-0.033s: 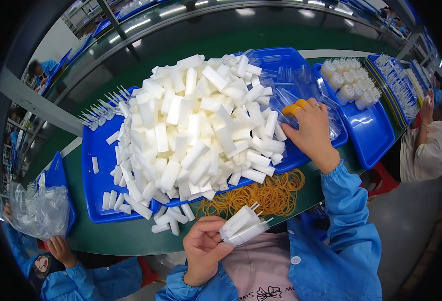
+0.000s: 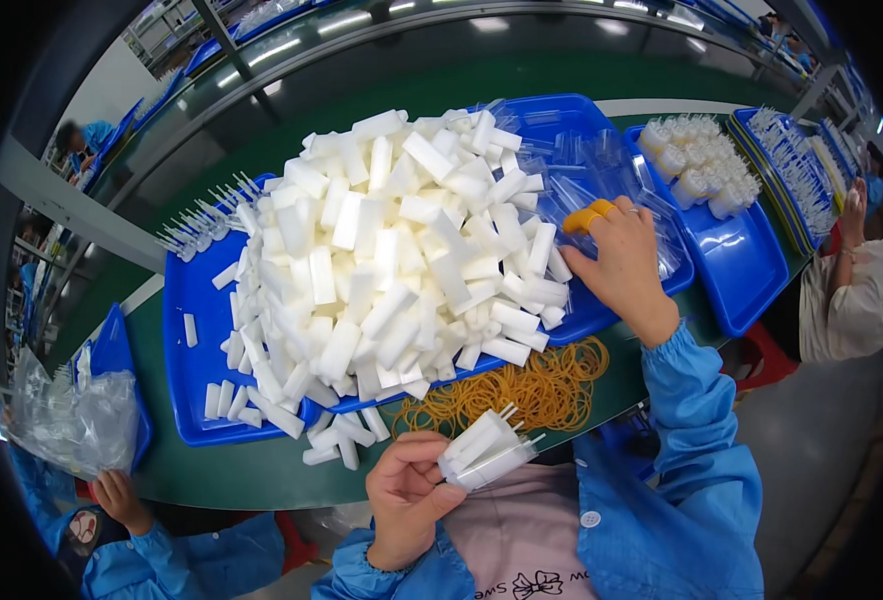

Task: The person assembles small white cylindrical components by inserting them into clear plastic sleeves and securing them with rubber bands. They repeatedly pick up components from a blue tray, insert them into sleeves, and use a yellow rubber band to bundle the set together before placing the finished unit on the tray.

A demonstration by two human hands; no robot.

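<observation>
My left hand (image 2: 408, 500) is closed around a bundle of white foam blocks (image 2: 486, 450) wrapped in a clear plastic sleeve. Thin pale rods stick out of the bundle's right end. To the right, my right hand (image 2: 621, 255) reaches over clear plastic pieces (image 2: 601, 155) in a blue tray (image 2: 561, 104). Orange-yellow finger covers (image 2: 588, 216) sit on its fingers, and the thumb is held apart from them; I see nothing gripped there. A large heap of white foam blocks (image 2: 381, 250) rises beside this hand. Between my hands lies a pile of tan rubber bands (image 2: 521, 390).
The heap fills a blue tray (image 2: 196, 370), with loose blocks spilled at its front. Rods with clear ends (image 2: 201, 222) lie at its far left. Another blue tray (image 2: 736, 270) holds white bundles (image 2: 701, 160). At left, a co-worker's hand (image 2: 121, 498) is by a clear plastic bag (image 2: 76, 415).
The co-worker's clear bag at the left has shifted a little and changed shape. My two hands look unmoved.
</observation>
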